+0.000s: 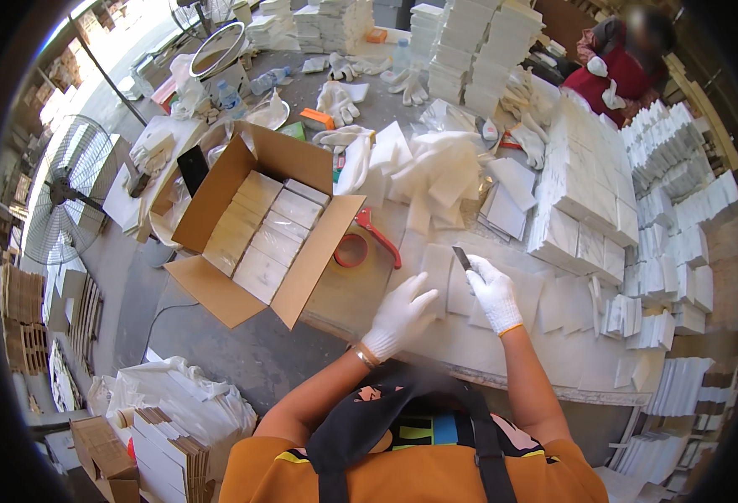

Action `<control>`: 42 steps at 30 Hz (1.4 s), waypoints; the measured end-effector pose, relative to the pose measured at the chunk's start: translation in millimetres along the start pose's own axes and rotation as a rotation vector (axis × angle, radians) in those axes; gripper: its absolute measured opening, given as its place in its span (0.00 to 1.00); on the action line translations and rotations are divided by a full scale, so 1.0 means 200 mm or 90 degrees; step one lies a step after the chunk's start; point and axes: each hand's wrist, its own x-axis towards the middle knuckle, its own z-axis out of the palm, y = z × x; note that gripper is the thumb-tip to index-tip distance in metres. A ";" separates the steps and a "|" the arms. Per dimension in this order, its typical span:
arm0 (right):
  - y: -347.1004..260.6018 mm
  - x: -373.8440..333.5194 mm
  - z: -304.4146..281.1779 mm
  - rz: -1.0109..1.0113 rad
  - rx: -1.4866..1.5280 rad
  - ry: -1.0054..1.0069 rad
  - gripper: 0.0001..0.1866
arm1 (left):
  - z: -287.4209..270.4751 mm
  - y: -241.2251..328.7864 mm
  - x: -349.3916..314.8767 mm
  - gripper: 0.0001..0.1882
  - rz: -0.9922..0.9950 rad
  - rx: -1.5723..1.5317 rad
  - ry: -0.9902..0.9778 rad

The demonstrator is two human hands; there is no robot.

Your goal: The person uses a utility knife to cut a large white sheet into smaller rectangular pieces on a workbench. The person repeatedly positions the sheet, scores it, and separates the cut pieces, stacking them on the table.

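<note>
My right hand, in a white knit glove, is closed round a dark, narrow, flat blade-like tool that points up and away. My left hand, gloved alike, is held near the table's front edge with its fingers apart and nothing in them. Beneath and beside both hands, thin white sheets lie overlapped along the table. A red tape dispenser with a tape roll rests beyond my left hand. To its left stands an open cardboard box, packed with white blocks in clear wrap.
Stacked marble-like tiles rise at the right; taller stacks stand at the back. Loose white sheets and gloves clutter the table's middle. A pedestal fan stands left. Another person is at the far right.
</note>
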 end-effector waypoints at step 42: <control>-0.45 -0.36 0.06 -0.225 0.179 -0.670 0.25 | -0.34 0.67 -0.42 0.22 -0.530 -0.722 0.173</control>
